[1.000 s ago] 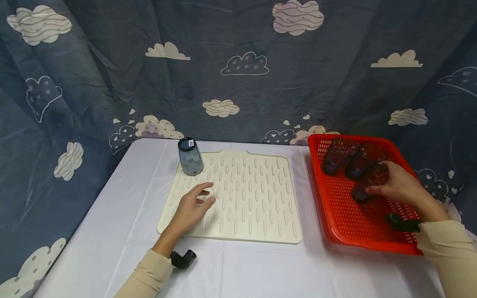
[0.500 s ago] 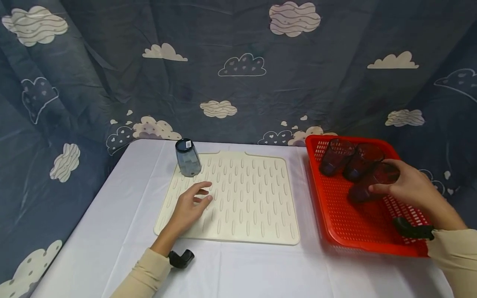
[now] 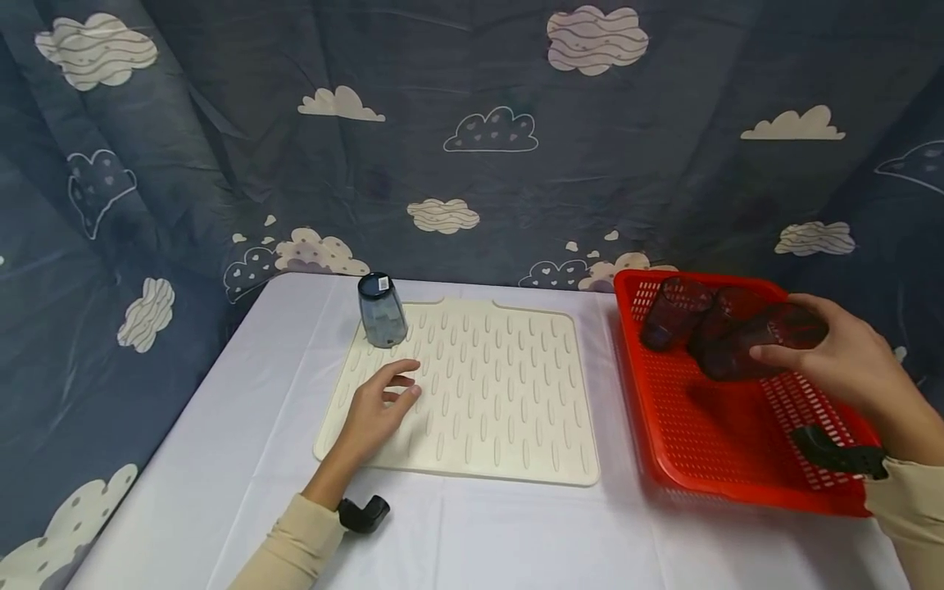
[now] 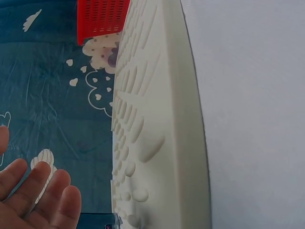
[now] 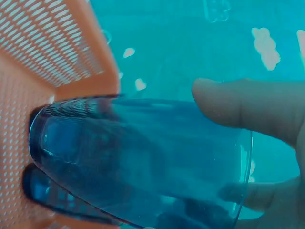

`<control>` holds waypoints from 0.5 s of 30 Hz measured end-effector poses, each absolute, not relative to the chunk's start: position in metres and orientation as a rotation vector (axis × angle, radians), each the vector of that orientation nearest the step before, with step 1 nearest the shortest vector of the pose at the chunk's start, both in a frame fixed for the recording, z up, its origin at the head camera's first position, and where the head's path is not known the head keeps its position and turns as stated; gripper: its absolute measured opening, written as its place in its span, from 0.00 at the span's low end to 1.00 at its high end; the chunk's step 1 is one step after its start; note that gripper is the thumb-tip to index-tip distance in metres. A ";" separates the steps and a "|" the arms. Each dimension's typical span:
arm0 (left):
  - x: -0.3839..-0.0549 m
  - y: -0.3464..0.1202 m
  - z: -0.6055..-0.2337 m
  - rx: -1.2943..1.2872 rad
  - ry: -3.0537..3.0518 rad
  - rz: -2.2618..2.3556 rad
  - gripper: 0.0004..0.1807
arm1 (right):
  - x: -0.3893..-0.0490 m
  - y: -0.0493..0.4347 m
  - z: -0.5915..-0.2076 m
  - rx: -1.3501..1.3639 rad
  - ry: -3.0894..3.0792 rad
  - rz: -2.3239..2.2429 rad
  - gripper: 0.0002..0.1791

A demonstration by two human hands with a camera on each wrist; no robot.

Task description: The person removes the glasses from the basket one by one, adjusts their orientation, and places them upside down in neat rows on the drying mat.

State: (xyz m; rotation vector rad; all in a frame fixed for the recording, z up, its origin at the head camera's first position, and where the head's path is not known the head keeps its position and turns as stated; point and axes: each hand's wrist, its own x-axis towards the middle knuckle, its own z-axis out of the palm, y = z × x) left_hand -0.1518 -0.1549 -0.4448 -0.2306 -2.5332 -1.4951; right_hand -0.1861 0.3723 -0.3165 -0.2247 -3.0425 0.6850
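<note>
My right hand (image 3: 848,352) grips a dark blue drinking glass (image 3: 752,348) near its rim, thumb on one side and fingers on the other. The glass tilts over the red basket (image 3: 664,459), its base toward the left; in the right wrist view this glass (image 5: 143,152) fills the middle. Behind it, two more glasses lean in the basket, one of them (image 3: 674,311) plainly seen and the other partly covered. My left hand (image 3: 376,410) hovers over the cream drying mat (image 3: 501,393), fingers loosely bent around nothing. Upside down on the mat's far left corner stands another blue glass (image 3: 382,315).
A white cloth covers the table (image 3: 516,533). Behind it hangs a dark blue curtain (image 3: 472,74) with cloud prints. The basket's raised rim stands right of the mat, with a strip of white cloth between them.
My right hand has lifted the glass up and to the right from the basket floor, and it now overlaps a neighbouring glass in the head view. The left hand has barely moved.
</note>
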 end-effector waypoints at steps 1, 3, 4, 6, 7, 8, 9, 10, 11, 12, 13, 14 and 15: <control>-0.151 -0.155 -0.444 -0.225 -2.531 -1.501 0.19 | -0.185 0.371 -0.314 -0.234 -3.034 0.702 0.58; -0.150 -0.155 -0.443 -0.217 -2.525 -1.505 0.19 | -0.184 0.367 -0.308 -0.240 -3.024 0.728 0.58; -0.150 -0.155 -0.443 -0.213 -2.522 -1.506 0.19 | -0.183 0.365 -0.305 -0.245 -3.026 0.735 0.58; -0.149 -0.155 -0.443 -0.212 -2.514 -1.508 0.19 | -0.182 0.361 -0.300 -0.246 -3.034 0.734 0.57; -0.149 -0.155 -0.443 -0.211 -2.512 -1.511 0.19 | -0.182 0.359 -0.298 -0.243 -3.037 0.734 0.57; -0.148 -0.155 -0.444 -0.210 -2.510 -1.510 0.19 | -0.181 0.357 -0.296 -0.243 -3.037 0.735 0.56; -0.148 -0.155 -0.444 -0.208 -2.509 -1.512 0.19 | -0.181 0.355 -0.294 -0.243 -3.035 0.730 0.56; -0.148 -0.156 -0.444 -0.207 -2.508 -1.513 0.19 | -0.181 0.352 -0.292 -0.243 -3.032 0.737 0.56; -0.148 -0.156 -0.444 -0.206 -2.508 -1.515 0.19 | -0.182 0.350 -0.291 -0.240 -3.028 0.744 0.56; -0.147 -0.156 -0.445 -0.205 -2.508 -1.514 0.19 | -0.182 0.347 -0.289 -0.235 -3.022 0.757 0.56; -0.147 -0.156 -0.445 -0.205 -2.509 -1.514 0.19 | -0.183 0.345 -0.288 -0.229 -3.015 0.772 0.56; -0.146 -0.157 -0.445 -0.203 -2.511 -1.513 0.19 | -0.183 0.344 -0.287 -0.226 -3.011 0.778 0.56; -0.146 -0.157 -0.445 -0.198 -2.513 -1.516 0.19 | -0.184 0.342 -0.286 -0.226 -3.008 0.785 0.57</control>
